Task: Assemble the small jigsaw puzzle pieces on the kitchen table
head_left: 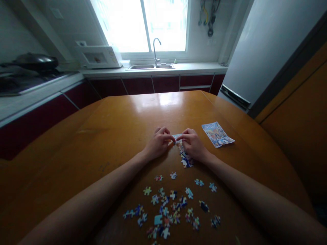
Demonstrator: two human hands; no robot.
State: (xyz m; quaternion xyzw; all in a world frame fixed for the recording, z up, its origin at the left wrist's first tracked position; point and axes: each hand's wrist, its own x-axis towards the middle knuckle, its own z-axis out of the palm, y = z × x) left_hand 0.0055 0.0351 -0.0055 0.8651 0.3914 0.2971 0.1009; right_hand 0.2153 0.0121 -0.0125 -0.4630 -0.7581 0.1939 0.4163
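A partly joined jigsaw puzzle [186, 160] lies on the wooden table, partly hidden under my hands. My left hand [160, 142] is at its upper left edge, thumb and index finger closed on a small puzzle piece there. From the other side, my right hand [192, 144] rests over the puzzle, its fingers bent and the index fingertip pressed at the same spot. What lies under the right palm is hidden. Nearer to me, many loose jigsaw pieces [166, 211] are scattered between my forearms, some overlapping.
A printed picture sheet [217, 134] lies right of my right hand on the wooden table [114, 126]. Beyond the table's far edge stand a counter with a sink [143, 67], a microwave [98, 57] and a stove with a pan [35, 62]. A refrigerator [268, 44] stands at right.
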